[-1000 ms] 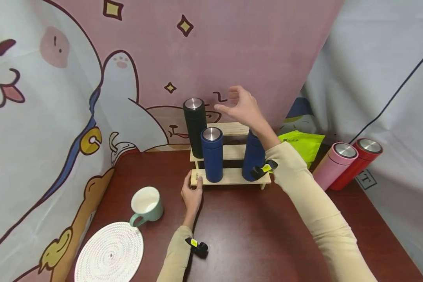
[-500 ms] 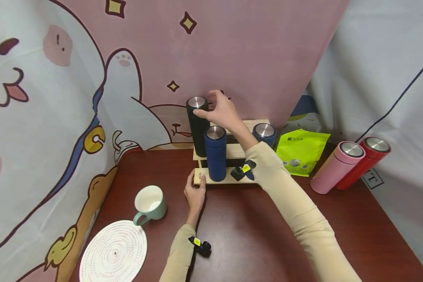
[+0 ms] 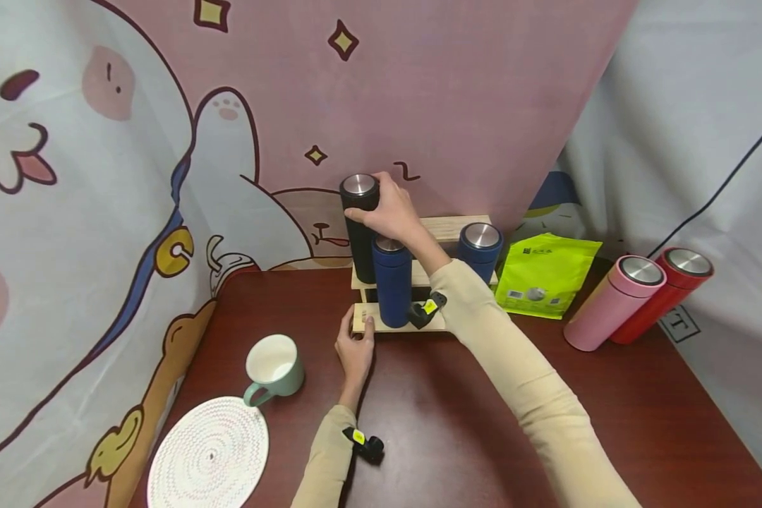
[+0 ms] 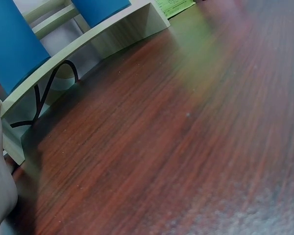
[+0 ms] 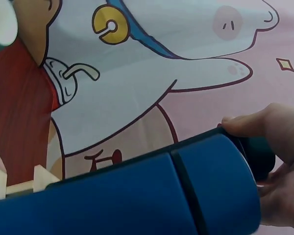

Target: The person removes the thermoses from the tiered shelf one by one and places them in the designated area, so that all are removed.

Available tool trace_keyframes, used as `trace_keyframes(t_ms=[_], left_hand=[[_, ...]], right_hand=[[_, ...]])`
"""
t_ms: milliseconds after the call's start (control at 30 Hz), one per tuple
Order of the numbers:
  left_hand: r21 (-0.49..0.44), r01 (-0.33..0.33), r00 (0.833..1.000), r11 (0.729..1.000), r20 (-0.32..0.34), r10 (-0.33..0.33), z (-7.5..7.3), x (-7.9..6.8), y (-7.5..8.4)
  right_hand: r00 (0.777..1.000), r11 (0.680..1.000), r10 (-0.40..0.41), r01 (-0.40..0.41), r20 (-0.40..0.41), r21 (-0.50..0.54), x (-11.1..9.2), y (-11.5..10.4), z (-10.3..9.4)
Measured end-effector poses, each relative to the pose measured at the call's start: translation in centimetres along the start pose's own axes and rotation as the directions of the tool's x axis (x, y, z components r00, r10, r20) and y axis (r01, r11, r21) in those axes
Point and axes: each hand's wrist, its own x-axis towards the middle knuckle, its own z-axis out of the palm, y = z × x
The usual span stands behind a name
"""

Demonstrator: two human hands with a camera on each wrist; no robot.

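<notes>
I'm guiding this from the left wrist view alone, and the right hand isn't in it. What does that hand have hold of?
Observer: The head and right wrist views show the right hand gripping the black bottle near its top.
Operator: Good. My frame cuts off at the left hand. What stands on the table to its left?
Observer: In the head view, a pale green mug stands upright there, its handle pointing towards a round white mat.
</notes>
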Motion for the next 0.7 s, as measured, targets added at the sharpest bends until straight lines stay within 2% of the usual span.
trace_keyframes(t_ms=[167,433,700], left_hand=[[0.002,-0.002,1.000,1.000,-0.007,0.002,0.1,-0.1,-0.1],[0.002,0.003,1.000,1.000,-0.010,-0.003,0.1,0.0,0.1],[0.010,0.016,1.000,1.000,-0.012,-0.016,0.1,0.0,-0.2]], right_hand=[[1.000,1.000,-0.001,0.000,-0.022,-0.024,-0.2,0.4,-0.5],[0.998,0.998,0.055,-0.055,-0.006,-0.019,-0.5,1.6,-2.3],[0.998,0.999,0.052,-0.052,-0.028,0.003,-1.1,2.4,-4.1]])
